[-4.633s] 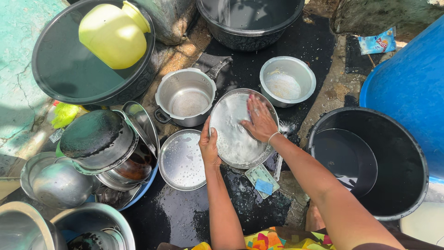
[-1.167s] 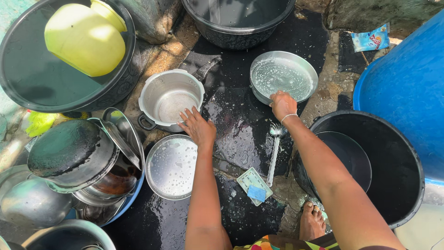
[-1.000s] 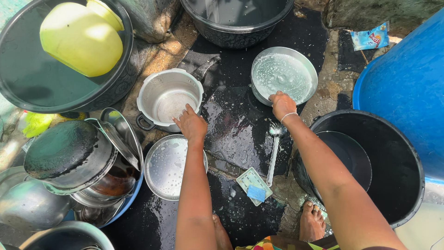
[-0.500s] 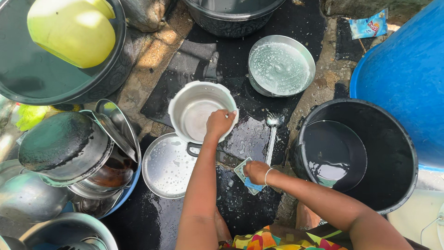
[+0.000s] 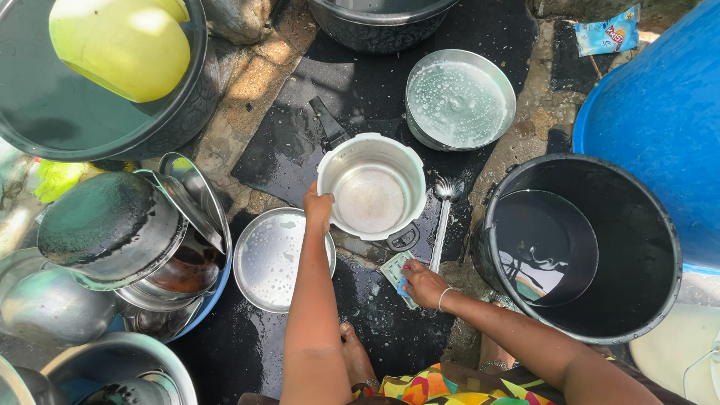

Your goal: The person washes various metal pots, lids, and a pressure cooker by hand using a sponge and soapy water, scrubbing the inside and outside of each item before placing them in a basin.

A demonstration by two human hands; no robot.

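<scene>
My left hand [image 5: 318,206] grips the left rim of a steel pressure cooker pot [image 5: 371,187] that stands on the wet black ground, its black handle pointing up-left. My right hand [image 5: 422,283] rests on a small soap dish [image 5: 394,268] with a blue scrub pad, fingers closed over the pad. A soapy steel plate [image 5: 459,96] lies above the pot on a bowl. A second soapy plate [image 5: 271,259] lies left of my left arm. A steel spoon [image 5: 442,214] lies between the pot and the black bucket.
A black bucket [image 5: 660,247] with water stands at right, beside a blue drum [image 5: 660,120]. A black tub [image 5: 45,127] with a yellow vessel [image 5: 120,45] is at top left. Stacked pots and lids [image 5: 120,240] fill the left. Another black tub [image 5: 382,22] is at top.
My left hand has dragged the pressure cooker pot rightward toward the middle and turned it. My right hand stays on the soap dish, now closing over the blue pad.
</scene>
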